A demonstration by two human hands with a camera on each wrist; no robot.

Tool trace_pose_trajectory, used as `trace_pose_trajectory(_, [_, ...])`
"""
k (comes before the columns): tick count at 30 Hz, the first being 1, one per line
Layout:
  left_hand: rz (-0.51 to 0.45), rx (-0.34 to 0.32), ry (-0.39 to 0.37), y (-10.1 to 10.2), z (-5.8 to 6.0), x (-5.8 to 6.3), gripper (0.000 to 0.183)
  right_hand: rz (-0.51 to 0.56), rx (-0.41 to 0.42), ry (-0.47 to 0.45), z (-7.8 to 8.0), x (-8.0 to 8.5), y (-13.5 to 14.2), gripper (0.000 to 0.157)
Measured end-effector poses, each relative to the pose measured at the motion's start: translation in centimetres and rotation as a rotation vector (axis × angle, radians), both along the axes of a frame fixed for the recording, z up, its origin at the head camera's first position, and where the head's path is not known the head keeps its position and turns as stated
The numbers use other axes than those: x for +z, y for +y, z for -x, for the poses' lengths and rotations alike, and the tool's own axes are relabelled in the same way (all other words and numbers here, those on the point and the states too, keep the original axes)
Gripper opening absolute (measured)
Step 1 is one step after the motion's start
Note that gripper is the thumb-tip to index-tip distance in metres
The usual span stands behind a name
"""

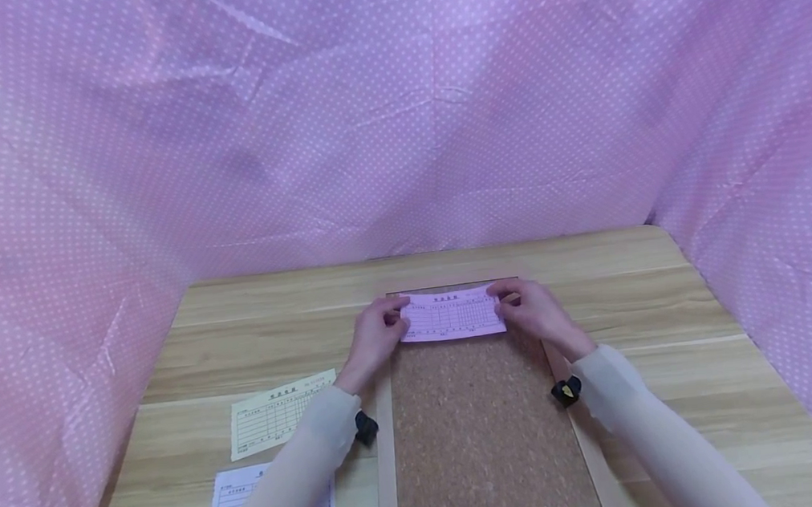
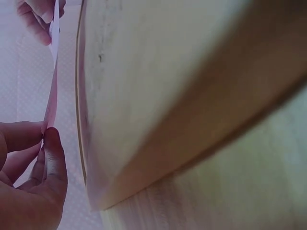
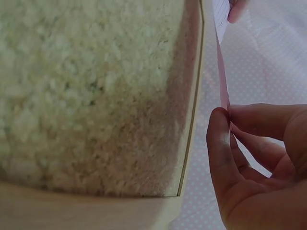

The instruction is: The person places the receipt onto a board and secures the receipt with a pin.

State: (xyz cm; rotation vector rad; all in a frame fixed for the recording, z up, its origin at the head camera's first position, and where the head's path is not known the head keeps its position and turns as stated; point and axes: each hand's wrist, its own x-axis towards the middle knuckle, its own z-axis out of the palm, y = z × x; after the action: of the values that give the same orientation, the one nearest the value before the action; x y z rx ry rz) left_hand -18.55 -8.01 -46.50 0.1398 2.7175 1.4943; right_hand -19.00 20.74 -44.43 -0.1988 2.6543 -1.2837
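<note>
Between both hands a pink printed receipt slip is stretched above the far end of a wood-framed cork board. My left hand pinches the slip's left edge between thumb and fingers; in the left wrist view the left hand grips it at the edge. The right hand pinches the opposite edge, and the right wrist view shows that hand with thumb and index finger meeting on the paper. Seen edge-on in both wrist views, the slip stands off the board's surface.
A yellow receipt slip lies on the wooden table left of the board. Nearer the front is a white slip, partly covered by the left forearm. Pink dotted cloth hangs around the table's back and sides.
</note>
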Motion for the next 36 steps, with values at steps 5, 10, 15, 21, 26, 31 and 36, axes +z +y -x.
trace_pose_trajectory(5, [0.029,-0.008,-0.009,0.0,0.3,-0.3,0.042,-0.03,0.005,-0.019,0.4,-0.3,-0.1,0.036])
trace_pose_trajectory(10, [0.077,-0.028,-0.01,0.0,0.6,-0.5,0.042,-0.056,0.018,-0.035,0.7,-0.3,-0.1,0.036])
trace_pose_trajectory(15, [0.122,-0.054,-0.007,0.0,0.9,-0.6,0.043,-0.072,0.043,-0.021,1.3,-0.6,0.0,0.035])
trace_pose_trajectory(21, [0.155,-0.068,-0.016,0.2,1.3,-0.7,0.043,-0.086,0.051,-0.028,1.9,-1.0,0.0,0.036])
trace_pose_trajectory(26, [0.173,-0.068,-0.026,0.4,1.5,-0.7,0.043,-0.095,0.056,-0.014,2.1,-1.2,0.0,0.036])
trace_pose_trajectory(31, [0.21,-0.074,-0.01,0.6,1.5,-0.7,0.044,-0.095,0.065,-0.009,2.3,-1.2,0.0,0.035])
trace_pose_trajectory(36, [0.267,-0.088,0.018,0.8,1.6,-0.6,0.042,-0.121,0.073,-0.008,2.4,-1.2,-0.1,0.034])
